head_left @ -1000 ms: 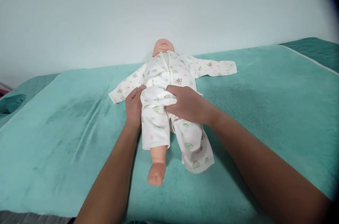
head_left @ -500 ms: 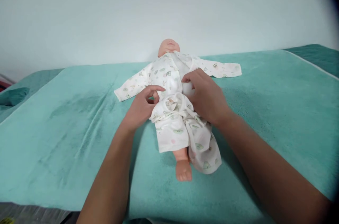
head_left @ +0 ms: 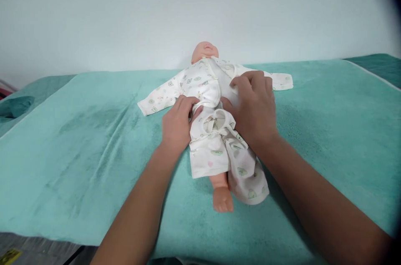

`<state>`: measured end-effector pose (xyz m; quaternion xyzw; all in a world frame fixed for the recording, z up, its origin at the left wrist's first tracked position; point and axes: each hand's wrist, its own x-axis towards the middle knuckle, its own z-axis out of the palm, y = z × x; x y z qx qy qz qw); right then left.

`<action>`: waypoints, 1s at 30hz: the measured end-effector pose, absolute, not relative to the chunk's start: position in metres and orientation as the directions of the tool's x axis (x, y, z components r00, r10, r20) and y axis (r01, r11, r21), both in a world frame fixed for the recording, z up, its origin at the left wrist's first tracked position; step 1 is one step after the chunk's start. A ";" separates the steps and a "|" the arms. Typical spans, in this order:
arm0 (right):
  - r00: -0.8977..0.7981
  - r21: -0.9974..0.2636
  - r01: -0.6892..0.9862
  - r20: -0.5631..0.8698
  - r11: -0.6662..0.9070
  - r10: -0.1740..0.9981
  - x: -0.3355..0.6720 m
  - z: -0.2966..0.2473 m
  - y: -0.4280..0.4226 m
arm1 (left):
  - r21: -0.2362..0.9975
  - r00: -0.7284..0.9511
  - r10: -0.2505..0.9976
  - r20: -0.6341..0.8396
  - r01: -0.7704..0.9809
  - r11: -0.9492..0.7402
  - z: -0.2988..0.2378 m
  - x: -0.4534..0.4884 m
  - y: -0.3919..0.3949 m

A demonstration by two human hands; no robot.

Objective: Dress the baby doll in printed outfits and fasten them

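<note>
A baby doll (head_left: 205, 51) lies on its back, head toward the wall. Its white printed shirt (head_left: 200, 81) is spread with both sleeves out, and the front gapes on the right. White printed trousers (head_left: 209, 157) lie bunched over its hips; one bare foot (head_left: 223, 200) sticks out of a leg, while the other leg's end hides its foot. At the doll's left-hand waist in view, my left hand (head_left: 178, 125) has finger and thumb closed on the shirt's lower edge. My right hand (head_left: 255, 108) is over the gaping side, thumb and fingers apart.
A green plush cover (head_left: 94, 143) spreads over the table under the doll. Behind it rises a pale wall (head_left: 200, 1). Darker green cloth (head_left: 380, 68) shows at the far right corner, and grey floor (head_left: 40, 250) at the lower left.
My left hand has moved right, in against the doll's waist. My right hand has shifted right and its fingers have spread. The view has moved slightly.
</note>
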<state>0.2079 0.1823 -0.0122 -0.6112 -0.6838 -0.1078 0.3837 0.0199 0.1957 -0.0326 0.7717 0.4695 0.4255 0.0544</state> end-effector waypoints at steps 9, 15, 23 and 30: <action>0.104 -0.462 0.846 0.633 0.267 0.767 0.217 -0.024 0.202 | 0.445 0.176 0.725 0.666 0.686 -0.576 -0.034 0.025 0.211; 0.139 -0.557 0.774 0.611 0.299 0.779 0.220 -0.021 0.209 | 0.736 -0.024 0.835 0.550 0.487 -0.470 -0.033 0.032 0.212; 0.408 -0.723 0.686 0.471 0.077 0.782 0.275 -0.015 0.209 | 0.943 -0.588 0.767 0.258 -0.018 -0.331 -0.035 -0.003 0.214; 0.473 -0.442 0.829 0.227 -0.342 0.851 0.335 -0.018 0.209 | 0.900 -0.674 0.609 0.418 0.214 -0.380 -0.034 -0.020 0.215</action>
